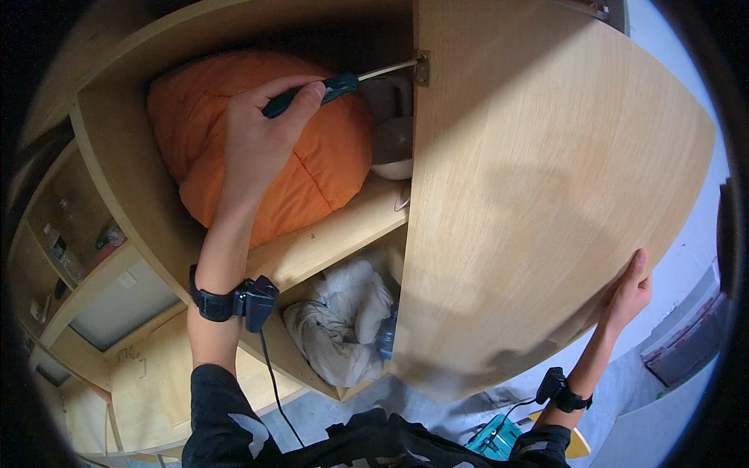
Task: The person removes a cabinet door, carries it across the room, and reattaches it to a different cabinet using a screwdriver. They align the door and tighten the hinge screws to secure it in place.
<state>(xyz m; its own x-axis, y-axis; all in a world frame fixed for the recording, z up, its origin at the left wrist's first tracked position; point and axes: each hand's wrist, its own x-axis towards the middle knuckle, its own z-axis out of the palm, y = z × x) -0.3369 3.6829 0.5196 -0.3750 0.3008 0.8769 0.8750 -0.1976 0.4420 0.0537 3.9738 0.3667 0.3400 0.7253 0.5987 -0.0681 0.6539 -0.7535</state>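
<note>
My left hand [269, 129] is closed round the dark green handle of a screwdriver [334, 87]. The screwdriver's metal shaft points right, and its tip meets a small brass-coloured metal plate [423, 69] on the edge of a wooden cabinet door [546, 195]. On the right, my right hand [630, 292] grips the door's outer edge, thumb on the near face and the other fingers mostly hidden behind it. Behind my left hand, an orange padded bundle [312, 179] fills much of the upper cabinet compartment.
A shelf board [335, 234] divides the cabinet. Below it lies a crumpled whitish cloth [339, 324] beside something blue [388, 335]. Bowl-like items [392, 144] sit behind the door's edge. Side shelves with a clear bottle [62, 249] stand at left. A teal case [495, 438] rests on the floor.
</note>
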